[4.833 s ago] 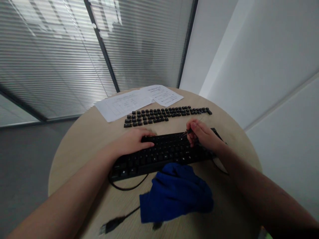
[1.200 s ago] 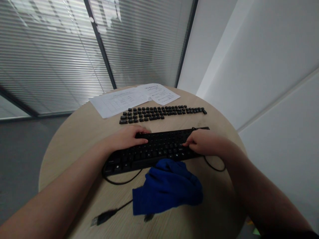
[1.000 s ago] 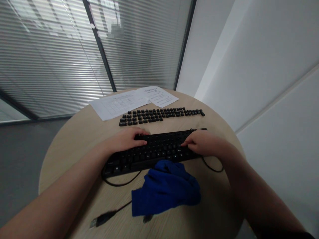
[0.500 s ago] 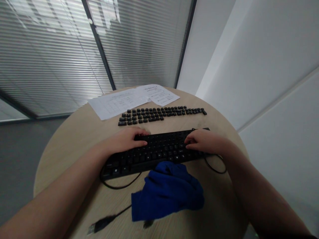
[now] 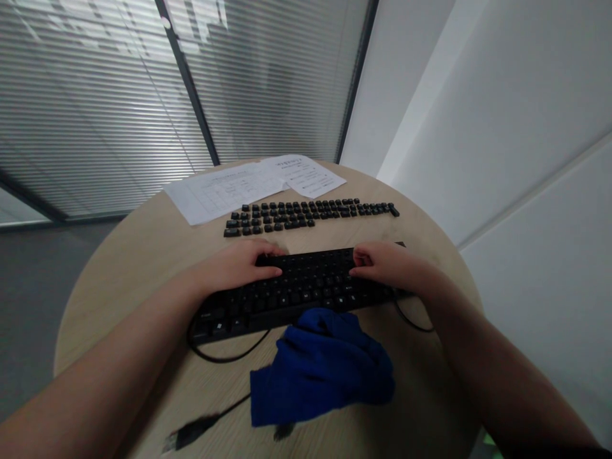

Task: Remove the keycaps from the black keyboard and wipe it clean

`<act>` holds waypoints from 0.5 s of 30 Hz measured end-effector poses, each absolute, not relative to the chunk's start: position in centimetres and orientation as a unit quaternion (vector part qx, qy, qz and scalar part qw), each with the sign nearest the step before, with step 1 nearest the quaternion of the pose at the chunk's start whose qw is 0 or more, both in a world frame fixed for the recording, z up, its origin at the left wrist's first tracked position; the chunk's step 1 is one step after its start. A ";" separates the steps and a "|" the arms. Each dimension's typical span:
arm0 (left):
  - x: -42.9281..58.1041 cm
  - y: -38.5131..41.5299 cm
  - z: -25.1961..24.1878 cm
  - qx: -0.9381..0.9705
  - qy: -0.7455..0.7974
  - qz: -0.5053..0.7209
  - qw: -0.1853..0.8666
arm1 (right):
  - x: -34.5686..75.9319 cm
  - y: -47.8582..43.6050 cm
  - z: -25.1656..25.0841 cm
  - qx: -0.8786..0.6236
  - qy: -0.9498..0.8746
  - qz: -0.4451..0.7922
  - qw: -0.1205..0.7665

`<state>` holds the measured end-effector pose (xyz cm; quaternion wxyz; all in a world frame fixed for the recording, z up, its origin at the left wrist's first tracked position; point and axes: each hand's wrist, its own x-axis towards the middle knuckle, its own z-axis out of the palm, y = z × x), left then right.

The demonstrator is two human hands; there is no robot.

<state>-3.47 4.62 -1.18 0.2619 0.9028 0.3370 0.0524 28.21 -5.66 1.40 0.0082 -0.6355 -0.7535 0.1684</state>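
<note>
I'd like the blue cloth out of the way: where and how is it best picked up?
Probably by the bunched folds of the blue cloth, pinched from above and from the near side: they stand raised, while its flatter left end lies over the USB cable and its far end reaches the keyboard.

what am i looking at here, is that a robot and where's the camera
No robot: the left grip and right grip are a person's bare hands, seen by a camera worn on the head, looking forward and down. On the table lies a keyboard. Rows of loose keys sit beyond it, then papers; nearer the person, a cloth covers part of a cable. The left grip rests on the keyboard's left part. The right grip curls over its right part; I can't tell whether it holds anything.
</note>
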 end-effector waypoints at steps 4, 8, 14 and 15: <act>-3.5 4.7 -1.3 0.906 0.334 0.050 0.256 | 28.4 -5.8 1.5 -0.630 -0.754 0.181 0.039; -3.5 4.7 -1.3 0.907 0.331 0.048 0.256 | 28.7 -5.9 1.3 -0.627 -0.758 0.180 0.016; -3.5 4.6 -1.2 0.907 0.333 0.057 0.252 | 28.6 -6.3 1.4 -0.626 -0.725 0.157 0.238; -3.5 4.6 -1.2 0.907 0.331 0.058 0.254 | 28.5 -6.4 1.5 -0.619 -0.702 0.165 0.312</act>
